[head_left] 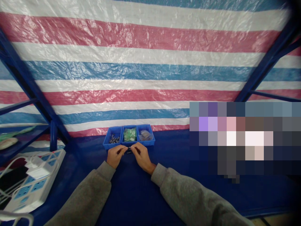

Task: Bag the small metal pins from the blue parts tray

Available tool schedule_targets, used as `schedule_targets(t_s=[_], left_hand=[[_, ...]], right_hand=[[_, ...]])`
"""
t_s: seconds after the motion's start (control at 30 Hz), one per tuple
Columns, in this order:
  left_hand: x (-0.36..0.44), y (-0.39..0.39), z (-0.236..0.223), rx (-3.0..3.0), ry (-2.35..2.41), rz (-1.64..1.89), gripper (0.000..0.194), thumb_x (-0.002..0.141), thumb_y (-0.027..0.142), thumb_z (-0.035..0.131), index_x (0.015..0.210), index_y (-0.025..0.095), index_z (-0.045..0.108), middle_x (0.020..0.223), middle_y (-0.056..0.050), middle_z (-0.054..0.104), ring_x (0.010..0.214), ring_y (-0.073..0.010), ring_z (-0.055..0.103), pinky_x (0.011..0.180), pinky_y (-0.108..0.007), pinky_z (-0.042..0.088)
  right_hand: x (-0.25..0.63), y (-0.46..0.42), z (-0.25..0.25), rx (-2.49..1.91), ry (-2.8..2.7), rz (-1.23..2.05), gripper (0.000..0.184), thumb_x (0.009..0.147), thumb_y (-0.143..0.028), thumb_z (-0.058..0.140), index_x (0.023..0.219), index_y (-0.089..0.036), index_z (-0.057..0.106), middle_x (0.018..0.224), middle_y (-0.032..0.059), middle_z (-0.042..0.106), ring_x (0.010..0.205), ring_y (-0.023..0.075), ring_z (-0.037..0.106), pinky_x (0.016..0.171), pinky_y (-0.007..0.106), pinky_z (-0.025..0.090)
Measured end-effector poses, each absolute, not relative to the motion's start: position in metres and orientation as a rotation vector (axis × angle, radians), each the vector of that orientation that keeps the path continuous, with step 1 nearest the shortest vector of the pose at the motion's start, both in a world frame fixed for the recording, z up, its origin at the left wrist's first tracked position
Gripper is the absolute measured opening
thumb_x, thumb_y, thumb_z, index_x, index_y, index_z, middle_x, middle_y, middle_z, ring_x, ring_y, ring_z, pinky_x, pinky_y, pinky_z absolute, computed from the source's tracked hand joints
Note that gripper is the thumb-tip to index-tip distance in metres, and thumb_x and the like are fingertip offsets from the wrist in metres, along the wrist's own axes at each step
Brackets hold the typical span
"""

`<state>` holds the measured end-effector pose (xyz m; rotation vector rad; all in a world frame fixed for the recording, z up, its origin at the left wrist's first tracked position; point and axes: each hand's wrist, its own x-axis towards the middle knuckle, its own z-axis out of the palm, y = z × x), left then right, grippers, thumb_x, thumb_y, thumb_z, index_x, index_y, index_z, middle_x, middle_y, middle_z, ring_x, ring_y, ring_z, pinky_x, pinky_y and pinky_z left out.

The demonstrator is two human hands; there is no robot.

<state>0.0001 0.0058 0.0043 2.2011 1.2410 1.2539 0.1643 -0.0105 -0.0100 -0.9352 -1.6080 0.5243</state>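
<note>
In the head view, my left hand (115,155) and my right hand (142,156) meet over the blue table, just in front of three small blue bins. Both are closed, with thumb and fingers pinched together. Between the fingertips is a small dark piece (129,149) with a shiny bit on it; its kind is too small to make out. The left bin (108,145) holds loose dark and silvery metal pieces (114,138). Green packets (130,135) fill the middle bin, and small clear bags (145,135) lie in the right one.
At the left stands a white power strip (44,185) with plugs and cables. Blue metal frame bars (30,84) slope up on both sides. A striped plastic sheet (141,72) hangs behind the table (131,194). A blurred-out patch hides the right side.
</note>
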Motion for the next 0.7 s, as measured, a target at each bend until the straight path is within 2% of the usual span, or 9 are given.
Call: schedule_targets(t_s=[0.23,0.4,0.7], left_hand=[[0.0019,-0.0001,0.011,2.216,1.245,1.201,0.041,0.087,0.034,0.044,0.051,0.017,0.05,0.039,0.005,0.044,0.04,-0.0076,0.045,0.046,-0.018,0.036],[0.0015,0.0,0.0089,2.176,1.273,1.225,0.048,0.089,0.034,0.04,0.045,0.016,0.045,0.036,0.005,0.043,0.038,-0.0064,0.043,0.047,-0.018,0.036],[0.0006,0.0032,0.0069,2.239,1.187,1.3,0.025,0.085,0.031,0.05,0.072,0.015,0.064,0.058,0.001,0.057,0.049,-0.0078,0.05,0.053,-0.019,0.041]], right_hand=[[0.1637,-0.0106,-0.0106,-0.916,-1.633,0.56,0.022,0.09,-0.032,0.044,0.092,-0.018,0.06,0.077,0.002,0.057,0.065,0.0125,0.05,0.062,0.023,0.038],[0.1634,-0.0109,-0.0107,-0.887,-1.698,0.521,0.025,0.091,-0.031,0.043,0.078,-0.017,0.059,0.072,0.0012,0.055,0.066,0.0123,0.049,0.063,0.023,0.037],[0.1631,-0.0085,-0.0153,-0.921,-1.703,0.539,0.036,0.093,-0.035,0.036,0.068,-0.017,0.055,0.068,0.0004,0.054,0.064,0.0114,0.05,0.063,0.022,0.037]])
